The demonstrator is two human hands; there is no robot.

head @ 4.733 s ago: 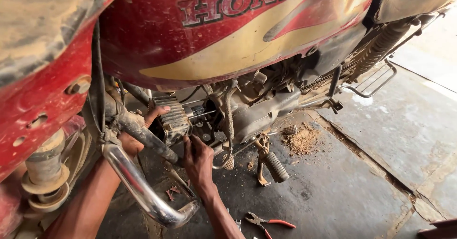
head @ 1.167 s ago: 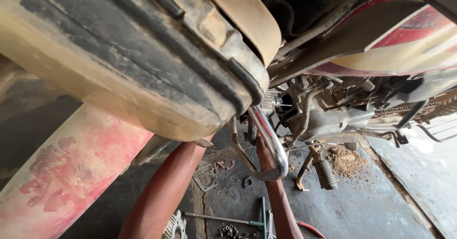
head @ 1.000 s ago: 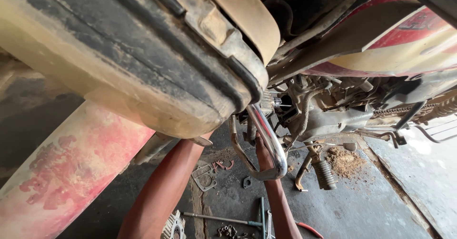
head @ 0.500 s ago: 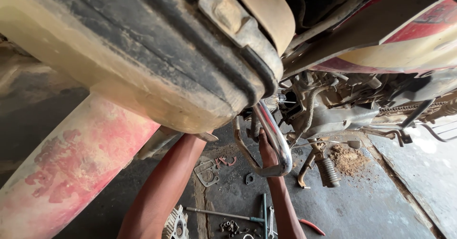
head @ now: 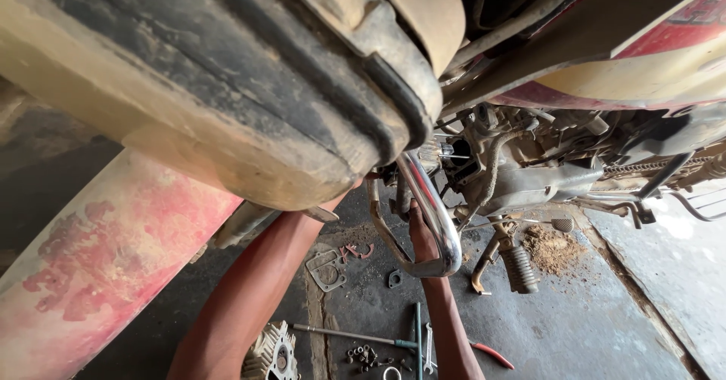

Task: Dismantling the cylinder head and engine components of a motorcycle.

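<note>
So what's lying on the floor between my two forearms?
In the head view, a flat metal gasket, small loose parts and a long-shafted tool lie between left forearm and right forearm.

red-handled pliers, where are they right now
Head view: the red-handled pliers lie on the floor at bottom centre, just right of the right forearm.

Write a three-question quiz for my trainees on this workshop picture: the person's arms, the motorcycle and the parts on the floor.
1. True or false: both forearms reach up past the chrome guard toward the engine.
2. Which lies on the floor left of the right forearm? A) gasket B) helmet C) tyre pump
3. What colour are the handles of the pliers?

Key: 1 true, with the hands themselves hidden behind the tyre and guard; 2 A; 3 red.
</note>
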